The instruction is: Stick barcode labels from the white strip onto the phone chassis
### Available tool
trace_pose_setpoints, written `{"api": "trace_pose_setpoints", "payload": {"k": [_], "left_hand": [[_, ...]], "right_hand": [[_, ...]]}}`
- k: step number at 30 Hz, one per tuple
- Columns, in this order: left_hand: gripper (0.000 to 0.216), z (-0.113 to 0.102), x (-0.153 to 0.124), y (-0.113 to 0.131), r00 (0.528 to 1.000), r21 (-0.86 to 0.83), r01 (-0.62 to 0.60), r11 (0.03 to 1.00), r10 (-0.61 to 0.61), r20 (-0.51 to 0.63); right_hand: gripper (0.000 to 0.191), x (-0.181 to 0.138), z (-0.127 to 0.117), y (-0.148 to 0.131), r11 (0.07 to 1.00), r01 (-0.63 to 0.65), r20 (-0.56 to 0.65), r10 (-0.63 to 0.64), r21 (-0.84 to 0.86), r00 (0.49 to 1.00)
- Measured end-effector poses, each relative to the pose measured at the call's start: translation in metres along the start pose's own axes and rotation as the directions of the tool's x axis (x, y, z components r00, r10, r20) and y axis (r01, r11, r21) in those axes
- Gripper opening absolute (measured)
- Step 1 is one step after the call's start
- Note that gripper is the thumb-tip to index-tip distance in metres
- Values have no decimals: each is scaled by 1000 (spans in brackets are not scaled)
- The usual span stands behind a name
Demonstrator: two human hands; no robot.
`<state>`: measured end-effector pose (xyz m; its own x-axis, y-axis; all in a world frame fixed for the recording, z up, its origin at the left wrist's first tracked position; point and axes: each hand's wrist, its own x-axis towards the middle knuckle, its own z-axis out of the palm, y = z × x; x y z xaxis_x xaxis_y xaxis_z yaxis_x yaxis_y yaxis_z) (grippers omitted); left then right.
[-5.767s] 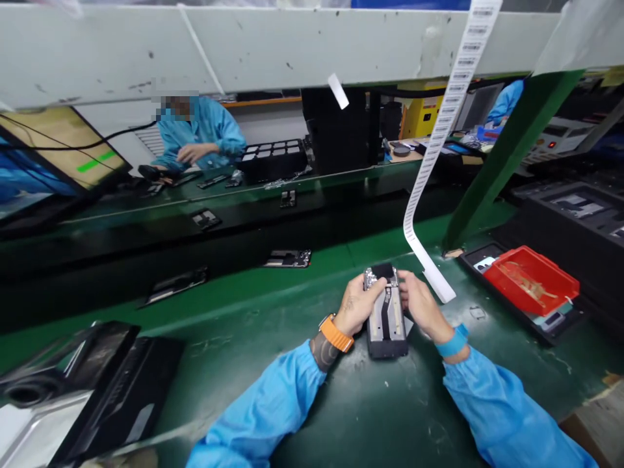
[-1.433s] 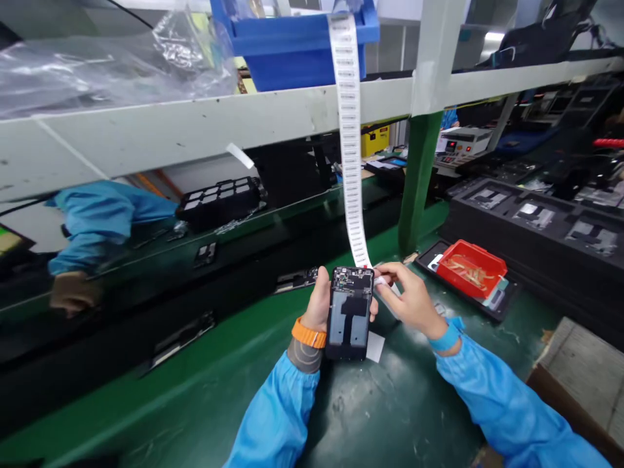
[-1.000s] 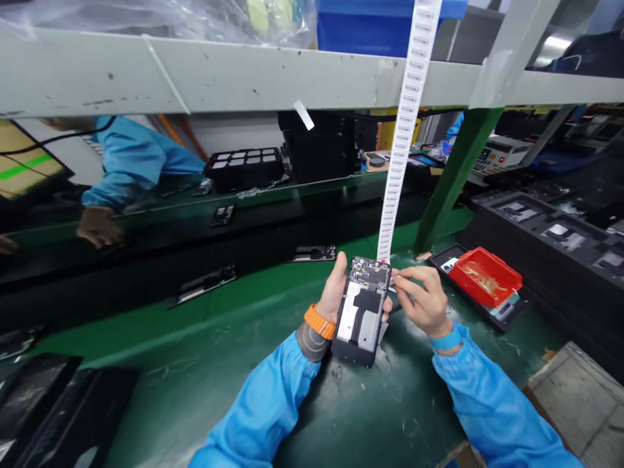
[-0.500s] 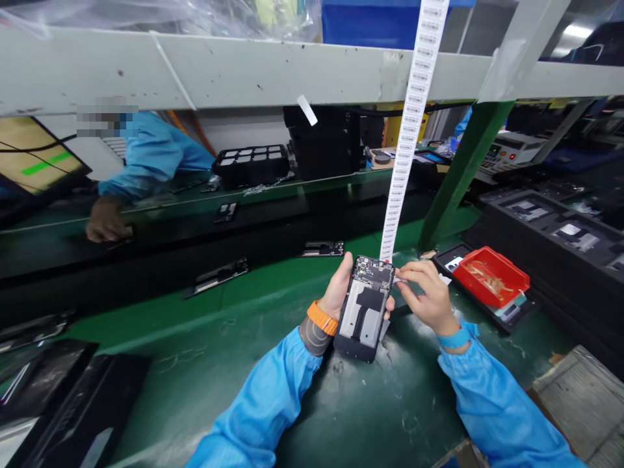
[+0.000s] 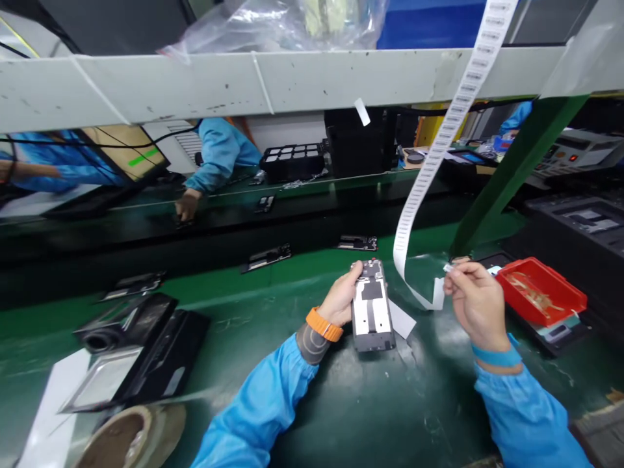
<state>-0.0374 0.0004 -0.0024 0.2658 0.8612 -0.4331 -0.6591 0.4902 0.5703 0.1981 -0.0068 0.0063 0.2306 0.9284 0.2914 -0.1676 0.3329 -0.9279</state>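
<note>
My left hand [image 5: 344, 300] grips an opened phone body [image 5: 372, 307] by its left edge, back side up, low over the green mat. My right hand [image 5: 476, 300] is raised to the right of it, with thumb and forefinger pinched on a small white label [image 5: 449, 267]. A long strip of barcode labels [image 5: 441, 144] hangs from the shelf above, and its curled lower end lies between my two hands. A white slip of paper [image 5: 402, 320] lies on the mat beside the phone.
A red tray [image 5: 542, 292] sits on a black tray at the right. A black fixture [image 5: 139, 348] and a tape roll [image 5: 127, 437] stand at the lower left. More phone frames [image 5: 266, 257] ride the dark conveyor. A co-worker's sleeve [image 5: 218, 153] reaches in across it. A green post [image 5: 507, 175] stands behind.
My right hand has pulled away from the top of the phone to the right, with a small label pinched in it. The left hand has lowered the phone. My view has swung left.
</note>
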Motion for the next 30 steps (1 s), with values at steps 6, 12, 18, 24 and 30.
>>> {"api": "trace_pose_setpoints", "payload": {"k": [6, 12, 18, 24, 30], "left_hand": [[48, -17, 3, 4, 949, -284, -315, 906, 299, -98], [41, 3, 18, -9, 902, -342, -293, 893, 377, 211], [36, 9, 16, -3, 911, -302, -286, 909, 356, 209], [36, 17, 8, -1, 905, -326, -282, 902, 363, 223], [43, 15, 8, 3, 898, -308, -328, 893, 396, 193]], "right_hand": [[30, -59, 70, 0, 824, -552, 414, 461, 128, 785], [34, -86, 101, 9, 825, -565, 453, 508, -13, 733], [31, -94, 105, 12, 870, -460, 391, 490, -175, 779], [23, -96, 103, 13, 902, -334, 402, 422, -273, 812], [27, -89, 96, 18, 819, -19, 379, 286, -574, 880]]}}
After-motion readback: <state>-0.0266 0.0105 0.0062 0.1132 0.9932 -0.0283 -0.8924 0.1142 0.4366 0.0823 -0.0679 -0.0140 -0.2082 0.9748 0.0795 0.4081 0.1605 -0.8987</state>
